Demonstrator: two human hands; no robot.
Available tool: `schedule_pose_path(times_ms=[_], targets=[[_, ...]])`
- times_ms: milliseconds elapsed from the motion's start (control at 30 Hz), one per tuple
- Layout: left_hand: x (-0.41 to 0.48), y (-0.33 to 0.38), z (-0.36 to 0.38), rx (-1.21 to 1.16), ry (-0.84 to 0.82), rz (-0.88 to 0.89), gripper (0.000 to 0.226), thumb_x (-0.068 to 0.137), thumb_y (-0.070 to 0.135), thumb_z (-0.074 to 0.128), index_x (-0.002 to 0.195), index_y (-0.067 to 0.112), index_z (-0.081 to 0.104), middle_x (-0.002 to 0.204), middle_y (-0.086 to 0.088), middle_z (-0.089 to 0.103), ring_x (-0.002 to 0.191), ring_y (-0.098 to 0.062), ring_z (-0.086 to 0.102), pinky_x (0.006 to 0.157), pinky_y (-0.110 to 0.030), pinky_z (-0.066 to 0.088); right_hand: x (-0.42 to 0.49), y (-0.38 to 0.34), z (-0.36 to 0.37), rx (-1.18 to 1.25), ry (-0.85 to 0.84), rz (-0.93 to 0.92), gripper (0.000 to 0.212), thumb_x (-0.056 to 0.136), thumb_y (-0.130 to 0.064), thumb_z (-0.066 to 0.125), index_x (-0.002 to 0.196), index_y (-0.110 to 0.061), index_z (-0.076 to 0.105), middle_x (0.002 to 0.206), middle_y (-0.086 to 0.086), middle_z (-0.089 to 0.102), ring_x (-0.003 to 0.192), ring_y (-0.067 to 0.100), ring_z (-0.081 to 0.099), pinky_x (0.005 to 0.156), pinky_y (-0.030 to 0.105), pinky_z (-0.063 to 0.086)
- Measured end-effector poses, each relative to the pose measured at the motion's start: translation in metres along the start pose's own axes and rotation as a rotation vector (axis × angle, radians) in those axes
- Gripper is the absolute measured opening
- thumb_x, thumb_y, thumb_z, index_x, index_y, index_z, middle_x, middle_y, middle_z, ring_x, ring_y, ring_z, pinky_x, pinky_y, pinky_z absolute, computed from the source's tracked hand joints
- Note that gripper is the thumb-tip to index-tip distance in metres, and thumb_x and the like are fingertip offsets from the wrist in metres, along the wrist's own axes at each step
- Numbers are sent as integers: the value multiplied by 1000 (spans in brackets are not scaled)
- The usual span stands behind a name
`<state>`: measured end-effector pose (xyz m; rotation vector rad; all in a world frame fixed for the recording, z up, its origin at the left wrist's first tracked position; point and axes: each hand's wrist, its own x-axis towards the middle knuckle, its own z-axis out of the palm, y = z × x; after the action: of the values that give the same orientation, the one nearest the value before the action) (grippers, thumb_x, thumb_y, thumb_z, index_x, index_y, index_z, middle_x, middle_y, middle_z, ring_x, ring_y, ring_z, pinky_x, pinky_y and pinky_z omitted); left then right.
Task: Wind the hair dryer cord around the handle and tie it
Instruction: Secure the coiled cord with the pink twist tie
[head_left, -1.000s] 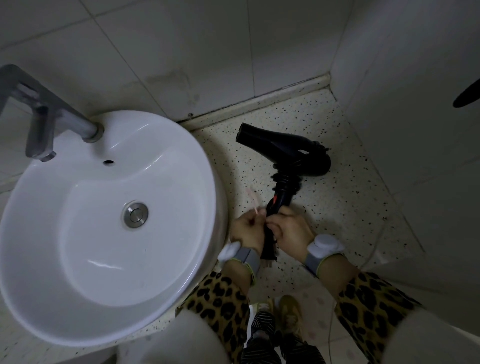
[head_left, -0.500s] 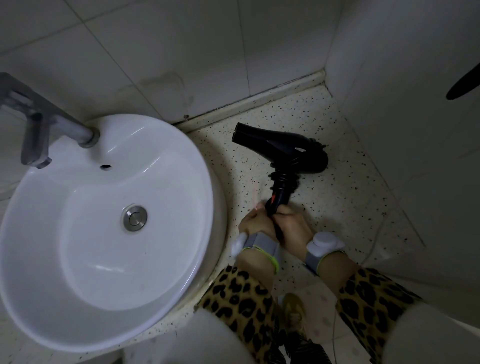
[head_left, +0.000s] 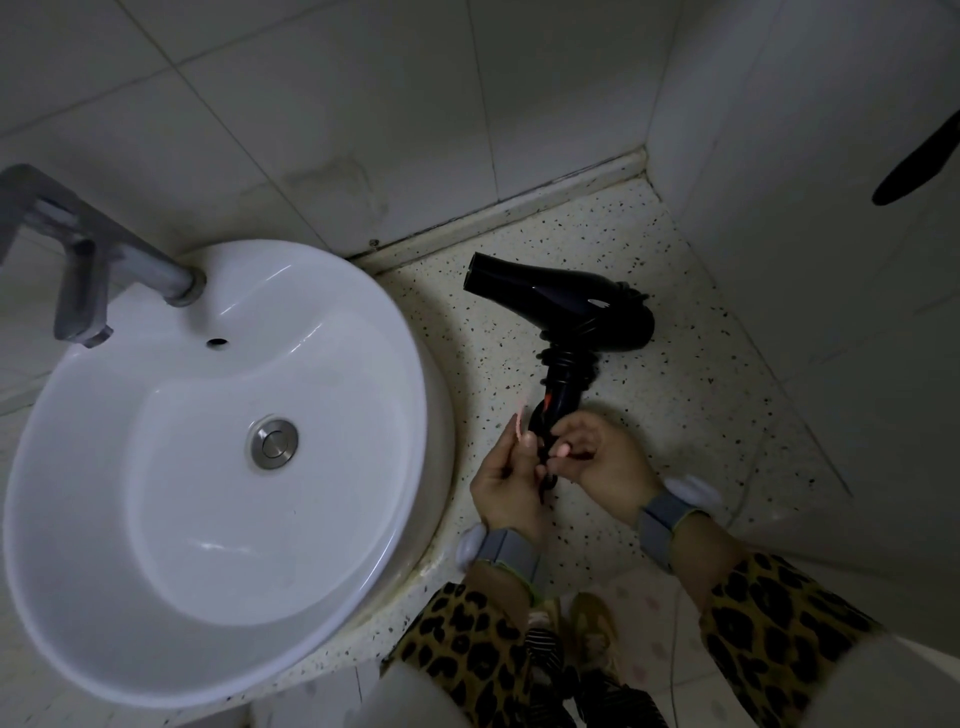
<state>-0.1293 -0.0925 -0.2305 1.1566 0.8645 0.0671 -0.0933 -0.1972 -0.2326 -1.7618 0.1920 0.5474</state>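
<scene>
Pinching a thin pink tie strip (head_left: 520, 423), the left hand (head_left: 506, 483) flanks the black handle (head_left: 562, 402); the right hand (head_left: 605, 465) curls round its near end. The glossy black plastic hair dryer (head_left: 561, 299), black cord (head_left: 569, 362) coiled on the handle, lies on the speckled stone counter (head_left: 675, 415), right of the round white ceramic basin (head_left: 374, 374).

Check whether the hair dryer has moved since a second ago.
No. The hair dryer lies where it did, nozzle pointing toward the sink basin at about the same gap from its rim.
</scene>
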Motion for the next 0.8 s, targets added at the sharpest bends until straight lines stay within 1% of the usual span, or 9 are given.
schedule_pose_path(times_ms=[33, 100, 200, 300, 433, 533, 633, 733, 800], targets=[[-1, 0, 0, -5, -4, 5, 25, 92, 16, 63, 116, 19, 70, 78, 1, 70, 58, -6, 54, 60, -23, 53, 0, 1, -1, 77, 12, 33, 33, 74, 1, 76, 93, -22, 63, 86, 2, 68, 81, 11, 62, 78, 24, 53], [-1, 0, 0, 16, -25, 28, 23, 95, 21, 60, 114, 17, 72, 64, 2, 61, 54, -9, 47, 55, -26, 49, -1, 1, -3, 172, 27, 69, 30, 75, 1, 76, 94, -19, 66, 89, 2, 70, 85, 12, 63, 77, 22, 54], [0, 2, -1, 41, -41, 25, 18, 92, 24, 63, 99, 14, 77, 57, 0, 57, 55, -13, 47, 56, -28, 46, -4, 3, -4, 223, 23, 75, 28, 77, 3, 74, 93, -19, 69, 91, 1, 72, 86, 12, 65, 74, 17, 55], [2, 2, -3, 30, -9, -59, 12, 85, 17, 70, 76, 13, 76, 55, -2, 57, 57, -17, 49, 59, -28, 45, -3, 9, -5, 266, 39, 79, 27, 78, 4, 72, 98, -13, 71, 95, 5, 73, 89, 16, 67, 79, 26, 56], [1, 0, -1, 95, 1, -54, 26, 83, 8, 65, 58, 14, 65, 54, -3, 52, 56, -18, 46, 55, -27, 41, -2, 15, -5, 286, 50, 72, 28, 79, 4, 71, 104, -7, 70, 100, 13, 73, 94, 23, 68, 84, 35, 57], [-1, 2, 1, 123, 20, -45, 30, 84, 7, 67, 55, 13, 60, 56, -7, 50, 55, -18, 45, 56, -28, 41, -3, 15, -5, 305, 62, 50, 27, 79, 7, 69, 100, -11, 67, 97, 11, 73, 91, 21, 67, 81, 30, 57], [-1, 4, 3, 145, 39, -28, 24, 84, 9, 68, 62, 8, 61, 56, -8, 52, 56, -19, 46, 52, -26, 41, -4, 16, -4, 258, 56, 0, 20, 81, 6, 67, 95, -9, 65, 96, 8, 73, 91, 18, 68, 83, 23, 55], [-1, 4, 3, 123, 5, -32, 18, 87, 6, 63, 70, 4, 59, 60, -8, 56, 59, -19, 48, 53, -25, 42, -4, 18, -3, 243, 61, 1, 18, 83, 6, 65, 95, -7, 66, 97, 9, 72, 92, 19, 67, 84, 28, 55], [-2, 4, 4, 104, -21, -37, 18, 89, 4, 59, 71, 7, 59, 65, -6, 62, 62, -18, 52, 59, -28, 46, -4, 18, -3, 250, 65, 12, 18, 84, 4, 65, 94, -11, 67, 95, 9, 71, 90, 20, 65, 84, 31, 55]])
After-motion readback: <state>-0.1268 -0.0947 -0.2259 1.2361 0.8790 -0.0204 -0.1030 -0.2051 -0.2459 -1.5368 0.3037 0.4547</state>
